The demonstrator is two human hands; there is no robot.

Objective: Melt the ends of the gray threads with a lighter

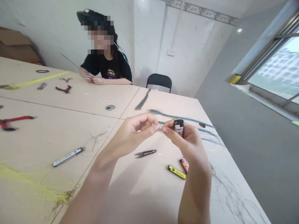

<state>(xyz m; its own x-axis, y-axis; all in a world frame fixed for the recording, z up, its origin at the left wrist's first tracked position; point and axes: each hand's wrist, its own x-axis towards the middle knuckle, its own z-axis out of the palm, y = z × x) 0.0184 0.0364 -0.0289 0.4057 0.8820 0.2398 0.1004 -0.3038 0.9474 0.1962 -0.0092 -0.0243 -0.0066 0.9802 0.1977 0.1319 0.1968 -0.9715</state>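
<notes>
My right hand is shut on a silver lighter with a black top, held upright. My left hand pinches a small pale bit, too small to name, close to my right fingertips. Below my hands, black thread snips lie on the pale table. Nearer my right wrist are a yellow lighter and a red lighter. Loose teal fibres run across the table behind my hands.
A person in a black T-shirt sits across the table, holding a long thin strand. Red-handled pliers, a utility knife and yellow fibres lie to the left. The table's right edge drops to a grey floor.
</notes>
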